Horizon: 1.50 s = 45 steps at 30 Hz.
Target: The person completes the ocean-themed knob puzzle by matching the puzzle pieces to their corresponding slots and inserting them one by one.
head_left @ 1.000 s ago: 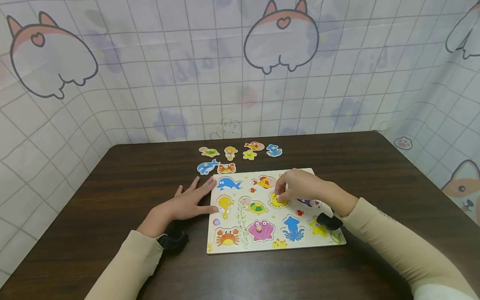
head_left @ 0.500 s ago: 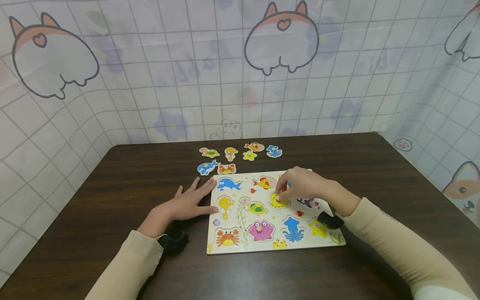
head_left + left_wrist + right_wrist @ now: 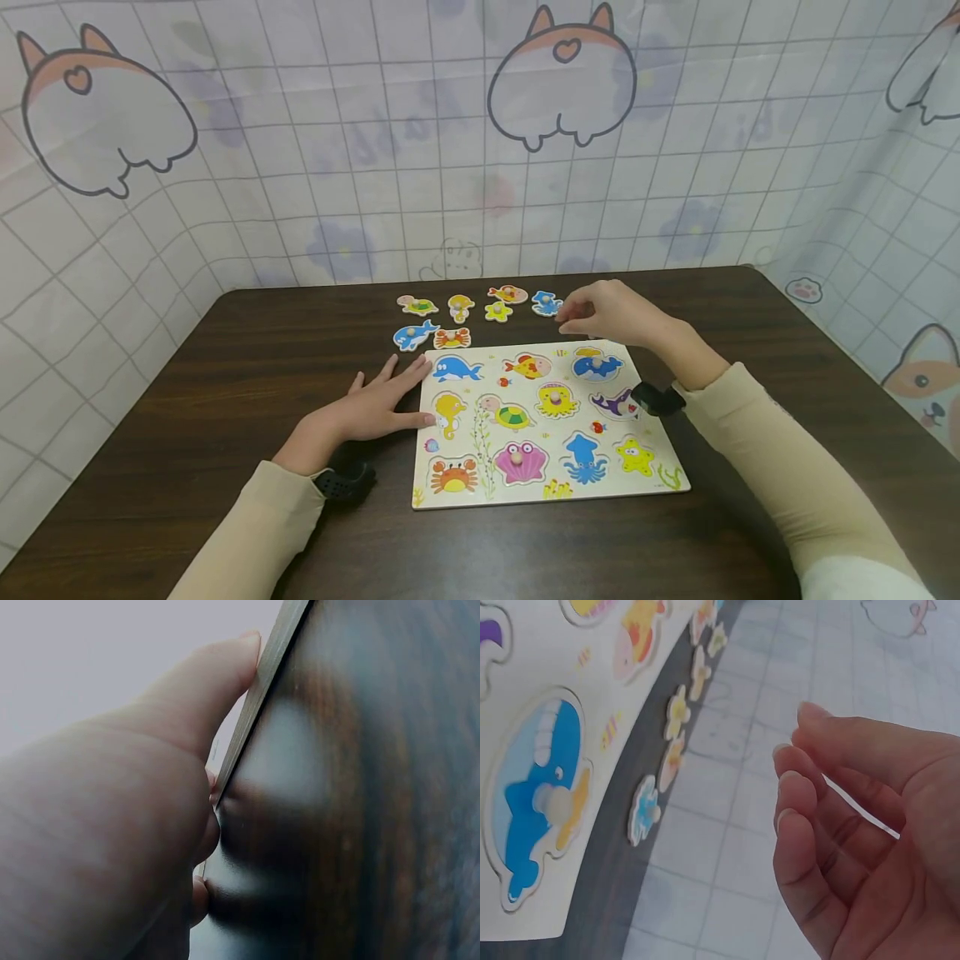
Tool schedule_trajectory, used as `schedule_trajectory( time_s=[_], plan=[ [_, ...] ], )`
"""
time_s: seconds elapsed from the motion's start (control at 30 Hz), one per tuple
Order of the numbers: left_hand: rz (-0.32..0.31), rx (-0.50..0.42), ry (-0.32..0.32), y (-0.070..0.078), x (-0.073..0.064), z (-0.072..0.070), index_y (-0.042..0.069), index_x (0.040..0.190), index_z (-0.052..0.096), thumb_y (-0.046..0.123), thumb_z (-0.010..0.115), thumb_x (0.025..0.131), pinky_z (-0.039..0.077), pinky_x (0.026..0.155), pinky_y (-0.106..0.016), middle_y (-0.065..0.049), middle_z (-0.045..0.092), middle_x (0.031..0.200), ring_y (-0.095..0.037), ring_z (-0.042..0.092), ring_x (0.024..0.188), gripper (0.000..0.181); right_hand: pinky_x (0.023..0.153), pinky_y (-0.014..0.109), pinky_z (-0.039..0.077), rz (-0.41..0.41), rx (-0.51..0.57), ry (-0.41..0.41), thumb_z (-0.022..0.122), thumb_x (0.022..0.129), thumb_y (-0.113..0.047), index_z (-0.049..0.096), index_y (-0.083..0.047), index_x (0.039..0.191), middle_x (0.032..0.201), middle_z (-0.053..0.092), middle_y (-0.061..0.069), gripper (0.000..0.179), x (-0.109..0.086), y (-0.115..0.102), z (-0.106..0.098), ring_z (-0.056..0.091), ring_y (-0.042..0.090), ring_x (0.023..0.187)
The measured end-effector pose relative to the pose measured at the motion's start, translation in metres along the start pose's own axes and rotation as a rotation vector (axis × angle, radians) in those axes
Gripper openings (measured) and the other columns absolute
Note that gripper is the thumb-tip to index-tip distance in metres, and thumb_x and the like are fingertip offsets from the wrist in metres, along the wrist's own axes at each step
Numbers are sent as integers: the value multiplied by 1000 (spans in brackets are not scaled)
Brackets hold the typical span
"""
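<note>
A wooden peg puzzle board with sea-animal pictures lies on the dark table. My left hand has its fingers spread, with fingertips and thumb touching the board's left edge. My right hand hovers beyond the board's far edge, bent fingers holding nothing, near a blue squid piece. In the right wrist view that squid piece lies apart from the fingertips. A yellow octopus piece, a pink shell piece and a blue whale piece with pegs sit in the board.
Behind the board lie loose pieces: a turtle, a seahorse, a fish, a yellow starfish, a light-blue whale and a crab. A patterned cloth hangs behind the table.
My right hand has let go of the octopus piece, which stays in the board, and has moved away toward the squid piece. The left hand has kept its place.
</note>
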<state>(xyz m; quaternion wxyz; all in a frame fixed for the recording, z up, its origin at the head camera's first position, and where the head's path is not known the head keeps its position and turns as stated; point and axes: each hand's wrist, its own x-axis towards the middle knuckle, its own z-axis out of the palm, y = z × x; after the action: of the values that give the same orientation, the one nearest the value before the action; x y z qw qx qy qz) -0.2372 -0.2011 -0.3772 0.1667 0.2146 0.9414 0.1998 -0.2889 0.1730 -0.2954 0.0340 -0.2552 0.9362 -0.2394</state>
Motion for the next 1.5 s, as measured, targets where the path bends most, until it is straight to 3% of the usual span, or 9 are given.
schedule_trajectory(
  time_s=[0.17, 0.4, 0.6, 0.77, 0.93, 1.17, 1.5],
  plan=[
    [-13, -13, 2, 0, 0, 0, 19, 167, 14, 61, 63, 95, -4, 112, -75, -5, 8, 172, -41, -5, 155, 96, 72, 36, 56, 39, 51, 26, 71, 98, -11, 75, -1, 112, 96, 72, 9, 18, 14, 9, -5, 63, 30, 78],
    [-5, -18, 2, 1, 0, 0, 19, 167, 13, 63, 63, 95, -5, 112, -75, -5, 7, 172, -40, -7, 155, 98, 73, 37, 55, 101, 89, 43, 67, 101, -13, 73, 0, 115, 99, 71, 12, 20, 37, 23, -10, 62, 26, 77],
    [-13, -13, -1, 0, 0, -1, 20, 167, 12, 64, 63, 94, -5, 113, -74, -4, 5, 172, -39, -7, 155, 99, 67, 33, 54, 107, 125, 92, 65, 102, -14, 72, 2, 115, 100, 72, 13, 22, 60, 32, -8, 64, 26, 75],
    [-6, -18, 1, 2, -1, -2, 19, 167, 13, 62, 63, 95, -5, 112, -75, -5, 7, 172, -41, -7, 155, 98, 72, 37, 56, 129, 190, 114, 66, 101, -12, 72, 4, 117, 104, 71, 18, 23, 74, 39, 1, 65, 34, 81],
    [-16, -9, -4, 2, -1, -2, 19, 167, 12, 63, 62, 95, -5, 113, -74, -5, 7, 172, -40, -7, 155, 98, 78, 41, 56, 202, 234, 131, 64, 101, -8, 70, 6, 117, 110, 69, 23, 22, 81, 51, 10, 64, 26, 78],
    [-26, -11, -6, 0, -1, -2, 20, 167, 12, 63, 63, 94, -5, 113, -74, -5, 7, 172, -40, -7, 155, 99, 66, 25, 54, 278, 287, 109, 64, 100, -5, 70, 8, 117, 106, 69, 20, 23, 92, 66, 23, 60, 13, 69],
    [-11, -7, -10, -1, 1, -2, 21, 167, 12, 64, 62, 94, -5, 113, -74, -3, 6, 172, -39, -8, 155, 98, 72, 29, 57, 350, 264, 52, 65, 99, -3, 69, 6, 122, 103, 67, 16, 25, 111, 61, 35, 59, 15, 71]
  ],
)
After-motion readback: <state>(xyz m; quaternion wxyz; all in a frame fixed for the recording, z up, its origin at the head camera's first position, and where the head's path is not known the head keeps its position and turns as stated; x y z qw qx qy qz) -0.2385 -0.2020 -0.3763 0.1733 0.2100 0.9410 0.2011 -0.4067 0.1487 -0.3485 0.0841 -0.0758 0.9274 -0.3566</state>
